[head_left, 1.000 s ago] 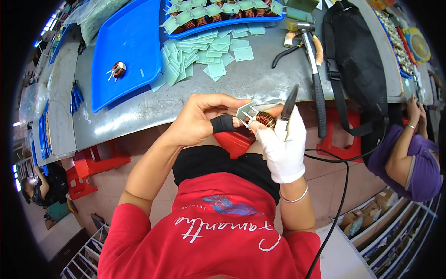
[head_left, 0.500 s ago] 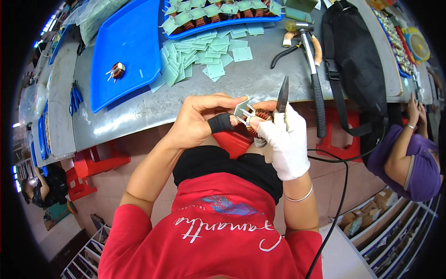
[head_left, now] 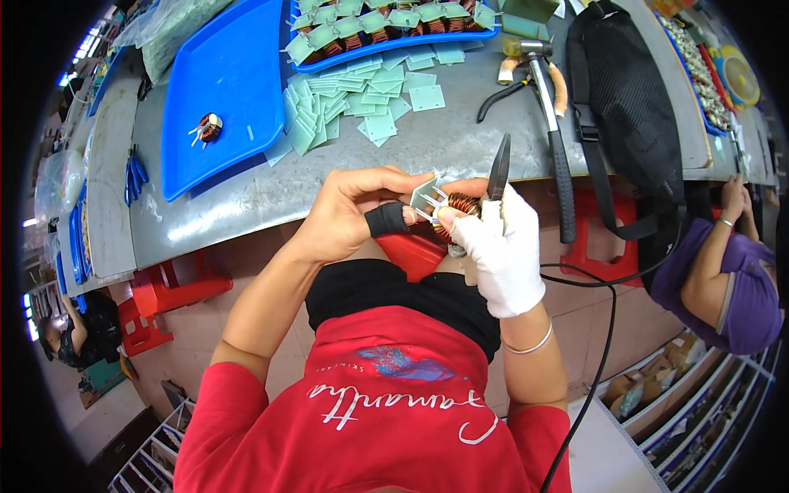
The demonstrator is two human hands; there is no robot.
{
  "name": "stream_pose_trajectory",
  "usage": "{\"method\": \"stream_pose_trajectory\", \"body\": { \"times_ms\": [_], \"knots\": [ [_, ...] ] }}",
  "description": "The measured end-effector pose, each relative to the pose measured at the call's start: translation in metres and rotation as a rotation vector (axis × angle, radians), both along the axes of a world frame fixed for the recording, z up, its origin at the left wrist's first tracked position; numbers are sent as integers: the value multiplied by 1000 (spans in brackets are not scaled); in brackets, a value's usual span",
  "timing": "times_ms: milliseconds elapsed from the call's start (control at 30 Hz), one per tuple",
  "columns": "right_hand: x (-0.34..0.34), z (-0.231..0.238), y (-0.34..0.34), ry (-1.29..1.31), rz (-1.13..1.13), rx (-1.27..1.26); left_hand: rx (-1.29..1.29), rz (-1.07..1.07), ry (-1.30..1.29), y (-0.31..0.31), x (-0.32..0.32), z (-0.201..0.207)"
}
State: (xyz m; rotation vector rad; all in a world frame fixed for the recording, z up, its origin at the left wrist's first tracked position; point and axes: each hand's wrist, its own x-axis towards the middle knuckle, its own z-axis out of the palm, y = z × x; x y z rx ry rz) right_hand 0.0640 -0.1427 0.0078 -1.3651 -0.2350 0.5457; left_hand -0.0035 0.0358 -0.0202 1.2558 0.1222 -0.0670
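My left hand (head_left: 353,209), with black wrap on one finger, pinches a pale green square plate (head_left: 425,195) by its edge. In my right hand (head_left: 505,251), which wears a white glove with bare fingertips, is a copper-wound toroidal coil (head_left: 462,204). Its silvery leads point left at the plate; whether they pass through its holes I cannot tell. A dark pointed blade-like tool (head_left: 499,164) also sticks up from the right hand, its lower part hidden by the glove. Both hands meet just off the near edge of the bench, above my lap.
On the metal bench (head_left: 246,193), a blue tray (head_left: 185,123) bears a single coil (head_left: 209,128). Behind lie loose green plates (head_left: 308,115) and a second tray (head_left: 353,59) of plated coils. To the right are a hammer (head_left: 552,131), pliers (head_left: 500,100) and a black bag (head_left: 629,107).
The right hand and coil have shifted very slightly left, toward the plate. The grips of both hands look the same.
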Motion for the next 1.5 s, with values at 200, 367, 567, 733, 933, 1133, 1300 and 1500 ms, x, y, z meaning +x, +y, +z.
{"method": "stream_pose_trajectory", "body": {
  "times_ms": [200, 367, 567, 733, 933, 1133, 1300, 1500],
  "knots": [
    [9, 7, -7, 218, 176, -70, 44, 27, -79, 1, -3, -4],
    [5, 2, -4, 233, 101, 33, 62, 19, -67, 1, -1, -1],
    [-1, -2, 0, 230, 49, 72, 77, 21, -73, 2, -3, -3],
    [-8, -3, 0, 139, 30, 57, 66, 8, -60, 4, -2, 0],
    [-4, -6, -3, 238, 51, 134, 120, -17, -95, 6, -1, 2],
    [-1, -1, -3, 418, 100, 97, 123, 18, -142, 3, -5, -3],
    [-3, 2, -2, 401, 55, 76, 123, 52, -170, 0, -6, -6],
    [-9, -7, -1, 8, 55, -56, 77, 39, -118, 5, -5, -5]
  ]
}}
